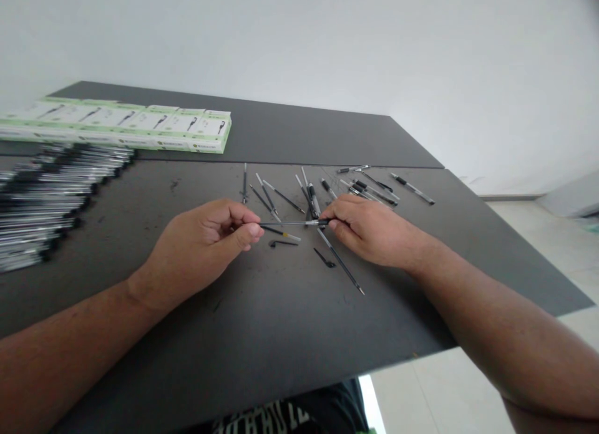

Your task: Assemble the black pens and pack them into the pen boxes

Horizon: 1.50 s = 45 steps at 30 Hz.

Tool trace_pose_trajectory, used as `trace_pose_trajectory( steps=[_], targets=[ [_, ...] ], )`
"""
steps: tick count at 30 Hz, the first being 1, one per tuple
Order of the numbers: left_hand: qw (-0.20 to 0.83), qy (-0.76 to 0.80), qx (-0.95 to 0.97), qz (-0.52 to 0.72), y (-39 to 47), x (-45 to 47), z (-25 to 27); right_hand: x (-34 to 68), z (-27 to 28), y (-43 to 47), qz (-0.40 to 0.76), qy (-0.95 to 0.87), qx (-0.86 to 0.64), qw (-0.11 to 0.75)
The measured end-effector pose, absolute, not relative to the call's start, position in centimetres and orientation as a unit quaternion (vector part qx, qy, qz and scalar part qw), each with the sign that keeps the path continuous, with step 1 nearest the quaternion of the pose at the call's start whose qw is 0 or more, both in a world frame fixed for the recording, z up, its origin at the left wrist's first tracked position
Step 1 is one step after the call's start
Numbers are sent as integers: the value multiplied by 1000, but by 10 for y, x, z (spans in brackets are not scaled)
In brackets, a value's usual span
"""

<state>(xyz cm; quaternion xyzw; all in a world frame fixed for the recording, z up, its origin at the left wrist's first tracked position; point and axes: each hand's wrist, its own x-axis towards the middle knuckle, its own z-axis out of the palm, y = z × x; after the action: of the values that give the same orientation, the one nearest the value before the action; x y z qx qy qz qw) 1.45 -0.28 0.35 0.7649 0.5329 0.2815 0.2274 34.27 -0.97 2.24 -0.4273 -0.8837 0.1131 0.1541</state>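
Head view, looking down over the work: the person had both bare hands raised just above the dark table [262, 322], with one slender assembly stretched level between them. The left hand [210, 244] had its thumb and forefinger pinched on the near-side end of a thin dark rod [283, 223]. The right hand [369, 231] had thumb and fingers closed on a black grip piece [324, 222] at the other end, a paler section showing just beside it. From where I stood I could not tell how far the rod went into that piece.

Beneath the rod lay a refill with a yellow band [284, 234], and just below it a small black clip [283, 243]. Another black clip [324, 258] rested near a long refill [344, 265], which slanted toward the person with its metal tip nearest.

Beyond the hands, loose refills [269, 194] and clear-barrelled pens [374, 191] were strewn at odd angles, some crossing; one pen [412, 189] lay apart to the right. On the left stood a broad bank of pens [60, 203], side by side, and behind them a row of white-and-green boxes [182, 144] with pens pictured on top.
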Motion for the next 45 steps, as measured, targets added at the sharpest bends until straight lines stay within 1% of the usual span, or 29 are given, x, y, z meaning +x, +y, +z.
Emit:
trace_pose_trajectory(
  steps=[4, 9, 12, 18, 26, 30, 35, 37, 40, 45],
  targets=[
    [228, 503, 787, 275, -7, 22, 1, 328, 23, -19, 117, -892, -410, 152],
    [275, 420, 835, 227, -10, 30, -3, 314, 20, -29, 134, -905, -364, 173],
    [294, 412, 832, 228, -11, 29, -6, 313, 17, -30, 135, -910, -349, 180],
    [254, 408, 847, 229, -11, 27, -7, 315, 15, -27, 125, -908, -354, 184],
    [233, 397, 849, 259, -13, 25, -4, 303, 20, -28, 135, -903, -363, 186],
    [224, 399, 841, 289, -13, 24, -2, 294, 34, -31, 122, -904, -377, 156],
    [220, 412, 829, 308, -9, 21, -2, 279, 57, -29, 100, -897, -426, 63],
    [222, 422, 821, 313, -6, 20, -2, 274, 61, -27, 88, -887, -451, 42],
    [227, 431, 814, 317, -3, 20, -2, 272, 59, -25, 94, -876, -468, 68],
    [221, 422, 825, 304, -5, 20, -1, 284, 42, -24, 130, -874, -440, 158]
  ],
)
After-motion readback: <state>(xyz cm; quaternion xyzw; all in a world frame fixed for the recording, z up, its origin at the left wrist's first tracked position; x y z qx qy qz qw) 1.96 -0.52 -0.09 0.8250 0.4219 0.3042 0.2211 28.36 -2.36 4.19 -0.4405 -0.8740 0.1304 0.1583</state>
